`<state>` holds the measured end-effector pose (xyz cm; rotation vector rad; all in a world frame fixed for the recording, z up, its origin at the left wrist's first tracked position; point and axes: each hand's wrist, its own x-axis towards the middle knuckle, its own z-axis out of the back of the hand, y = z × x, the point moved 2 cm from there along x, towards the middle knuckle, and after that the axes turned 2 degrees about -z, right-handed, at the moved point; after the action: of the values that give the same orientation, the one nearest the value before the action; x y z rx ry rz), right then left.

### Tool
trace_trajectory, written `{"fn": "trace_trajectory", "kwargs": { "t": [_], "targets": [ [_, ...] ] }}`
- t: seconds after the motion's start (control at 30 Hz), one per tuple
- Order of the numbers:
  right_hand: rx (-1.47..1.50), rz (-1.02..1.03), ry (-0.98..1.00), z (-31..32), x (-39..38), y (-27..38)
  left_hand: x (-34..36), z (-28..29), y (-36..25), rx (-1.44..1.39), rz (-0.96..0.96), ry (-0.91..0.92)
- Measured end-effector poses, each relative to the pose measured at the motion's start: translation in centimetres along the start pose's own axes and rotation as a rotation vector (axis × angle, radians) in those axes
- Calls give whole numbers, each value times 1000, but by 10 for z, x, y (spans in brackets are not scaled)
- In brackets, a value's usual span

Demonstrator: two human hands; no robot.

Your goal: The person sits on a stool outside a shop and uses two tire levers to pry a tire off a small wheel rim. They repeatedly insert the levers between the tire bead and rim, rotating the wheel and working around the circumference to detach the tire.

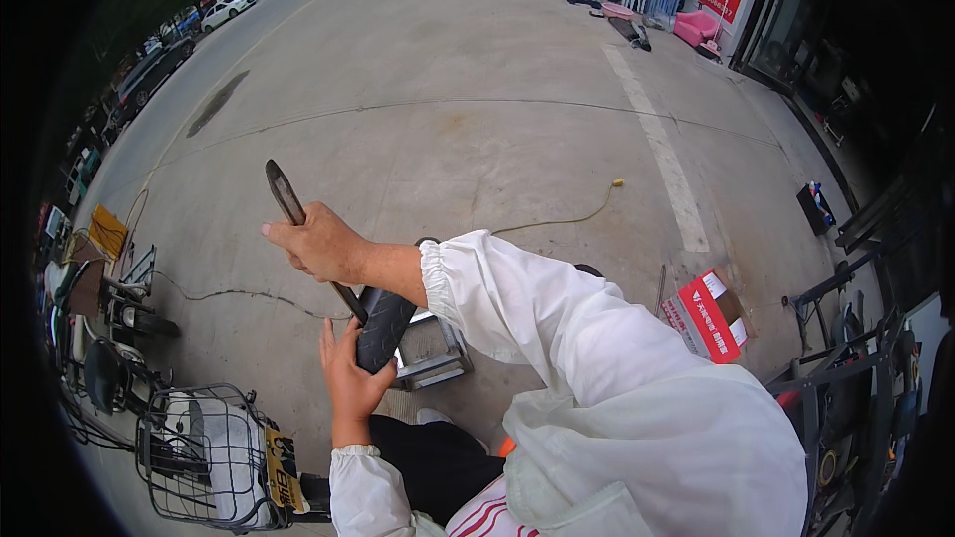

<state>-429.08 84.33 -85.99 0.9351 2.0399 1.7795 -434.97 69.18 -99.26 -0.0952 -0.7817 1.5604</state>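
My right hand (323,242) is closed round a long dark metal tire lever (283,189), which slants from upper left down to the right. The lever's lower end meets the edge of a black tire (386,328) with a patterned tread; whether it is under the bead cannot be seen. Against the tire's left side my left hand (355,378) grips it, with the fingers pointing up beside the lever's lower end. My right forearm and its white sleeve cross in front of the tire's upper part. Below and right of the tire stands a low metal frame (438,366).
A basket (204,457) on a bike stands at lower left, near another parked two-wheeler (109,368). On the concrete lie a thin cable (572,221) and a red-and-white carton (704,316). Dark metal racks (846,418) stand at right.
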Motion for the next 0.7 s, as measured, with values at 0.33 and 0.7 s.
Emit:
{"fn": "trace_trajectory", "kwargs": {
  "t": [0.33,0.7],
  "targets": [
    [-305,208,-16,-14,-4,19,0,2,12,8,-22,-31],
    [-184,58,-78,6,-1,-45,3,6,18,10,-20,-7]
  ]
}}
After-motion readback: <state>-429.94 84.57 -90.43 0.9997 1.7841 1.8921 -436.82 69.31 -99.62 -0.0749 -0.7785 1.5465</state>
